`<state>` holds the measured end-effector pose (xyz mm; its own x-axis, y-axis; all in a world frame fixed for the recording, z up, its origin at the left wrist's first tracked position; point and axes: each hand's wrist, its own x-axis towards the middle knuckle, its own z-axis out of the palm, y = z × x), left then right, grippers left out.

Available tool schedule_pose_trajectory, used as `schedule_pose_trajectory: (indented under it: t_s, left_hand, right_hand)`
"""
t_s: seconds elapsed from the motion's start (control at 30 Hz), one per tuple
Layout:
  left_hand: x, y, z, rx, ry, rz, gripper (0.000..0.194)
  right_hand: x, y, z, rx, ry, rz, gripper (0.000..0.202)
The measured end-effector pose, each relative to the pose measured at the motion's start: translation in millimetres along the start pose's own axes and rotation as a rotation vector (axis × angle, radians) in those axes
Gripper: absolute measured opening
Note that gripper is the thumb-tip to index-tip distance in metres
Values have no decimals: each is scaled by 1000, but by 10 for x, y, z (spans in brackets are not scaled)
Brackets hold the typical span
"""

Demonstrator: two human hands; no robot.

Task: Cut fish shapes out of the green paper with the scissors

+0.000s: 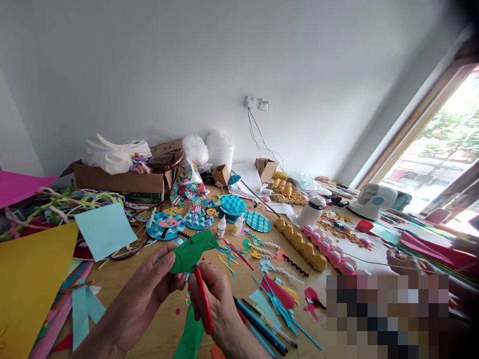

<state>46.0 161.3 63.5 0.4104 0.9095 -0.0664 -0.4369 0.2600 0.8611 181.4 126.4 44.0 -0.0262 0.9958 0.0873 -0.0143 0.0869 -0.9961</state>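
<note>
Left hand (164, 269) pinches green paper (194, 251), right hand (219, 296) grips scissors (204, 304) toward the table's (157, 326) near edge; a slack pinch risks tearing.

behind the scissors (204, 298), bottles (221, 229) stand on the table (159, 329).

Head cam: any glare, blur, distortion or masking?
Head view: window largely blown out, wall evenly grey by comparison; head view: top-right corner falls to black, wide-angle stretch likely toward the edges; head view: green paper fairly sharp, other person's hand at right softer; head view: pixelated block hides the lower right.
</note>
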Motion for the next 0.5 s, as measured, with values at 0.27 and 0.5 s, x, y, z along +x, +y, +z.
schedule_pose_trajectory:
  t_s: [0.27, 0.5]
  left_hand:
    - [8, -49, 96, -49, 248, 67, 33]
    - [-13, 91, 31, 124, 267, 214, 24]
  right_hand:
    - [-11, 47, 73, -59, 39, -2, 59]
    - [-7, 21, 7, -41, -118, 86, 43]
